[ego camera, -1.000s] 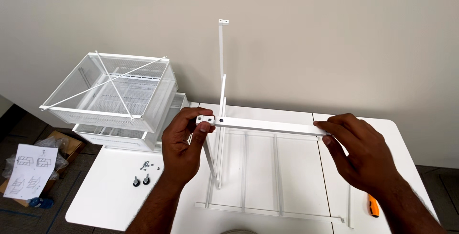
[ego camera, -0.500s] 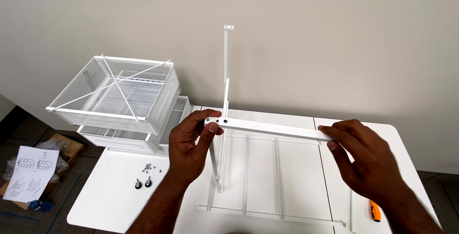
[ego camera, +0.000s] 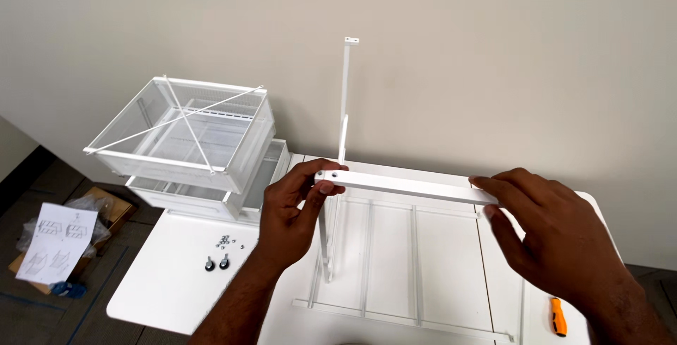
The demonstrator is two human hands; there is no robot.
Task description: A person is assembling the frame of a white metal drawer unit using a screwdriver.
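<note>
Head view: I see my left hand (ego camera: 293, 207) pinching one end of a white metal bar (ego camera: 405, 186), thumb and fingers closed on the end that carries a small hole, while my right hand (ego camera: 557, 236) rests on the other end with fingers laid over and around it, loosely rather than clamped. The two hands are well apart, one at each end, which keeps the bar level and crosswise above the white surface (ego camera: 169, 281). The left end sits right against a thin upright post (ego camera: 344, 98), so I judge the grip is there to line the hole up with that post. Below the bar a flat white rail frame (ego camera: 412, 267) lies on the surface, its long bars running away from me.

To the left, stacked wire-mesh baskets (ego camera: 183, 148) sit at the far corner of the surface. The top one is tilted and crossed by two thin white rods; I see nothing loose inside it. What the lower ones hold is hidden. Near them a few small screws (ego camera: 226, 241) and two dark castor-like parts (ego camera: 216, 264) lie loose on the surface, not in any tray. An orange-handled tool (ego camera: 558, 317) lies by the near right edge. On the floor at left, a printed instruction sheet (ego camera: 58, 243) rests on a cardboard box (ego camera: 106, 207).
</note>
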